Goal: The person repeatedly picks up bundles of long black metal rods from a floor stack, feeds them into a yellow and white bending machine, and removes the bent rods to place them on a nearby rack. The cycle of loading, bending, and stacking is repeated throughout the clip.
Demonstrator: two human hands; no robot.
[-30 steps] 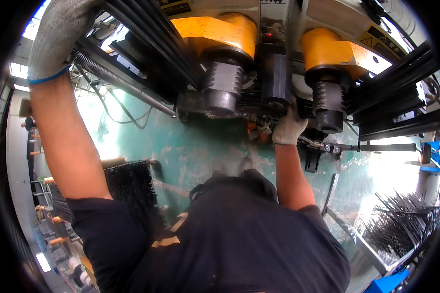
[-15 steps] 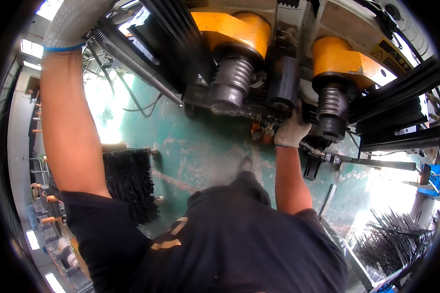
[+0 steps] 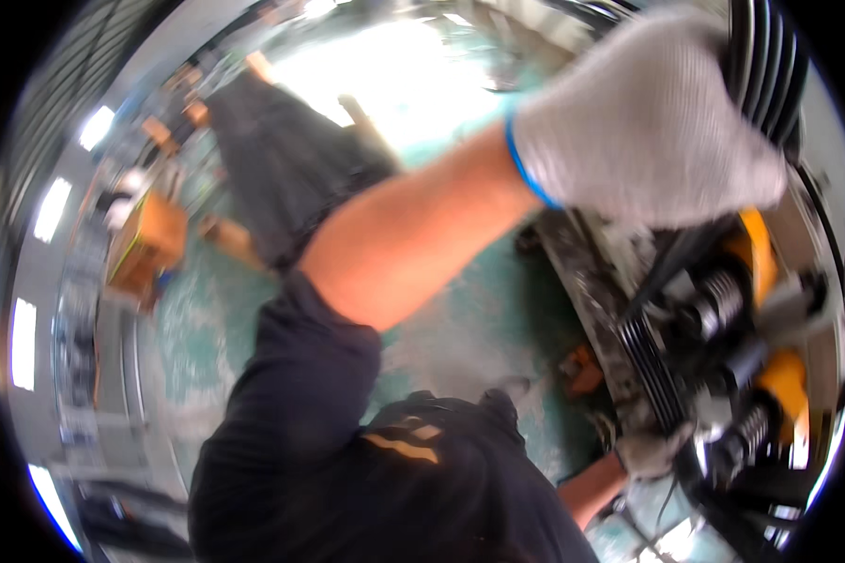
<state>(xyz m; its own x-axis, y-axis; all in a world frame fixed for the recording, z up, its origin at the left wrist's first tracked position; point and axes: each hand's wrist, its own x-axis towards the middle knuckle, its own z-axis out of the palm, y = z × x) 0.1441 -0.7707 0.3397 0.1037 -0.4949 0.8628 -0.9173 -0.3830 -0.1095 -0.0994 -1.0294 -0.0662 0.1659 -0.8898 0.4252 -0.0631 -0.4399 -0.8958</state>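
Observation:
My left hand [image 3: 643, 127], in a pale knitted glove with a blue cuff, is raised large at the upper right. Its fingers are curled and blurred, beside a black ribbed part [image 3: 770, 70]; what they hold is hidden. Lower down at the right, my gloved right hand [image 3: 650, 452] looks closed against the lower end of a black grooved bar [image 3: 652, 371]. Its grip is too blurred to make out. Behind the bar, the machine carries two yellow clamp arms [image 3: 787, 383] with dark ribbed cylinders [image 3: 714, 305].
A dark covered stack [image 3: 277, 155] stands at the upper left, near an orange-brown box [image 3: 148, 239]. Beside the machine base, an orange object [image 3: 582, 371] lies on the worn green floor [image 3: 451, 342]. Grey cabinets [image 3: 113, 361] line the left side.
The view has swung left, so the machine now lies at the right. My left arm has come across toward the right, and my right hand now shows low beside the grooved bar.

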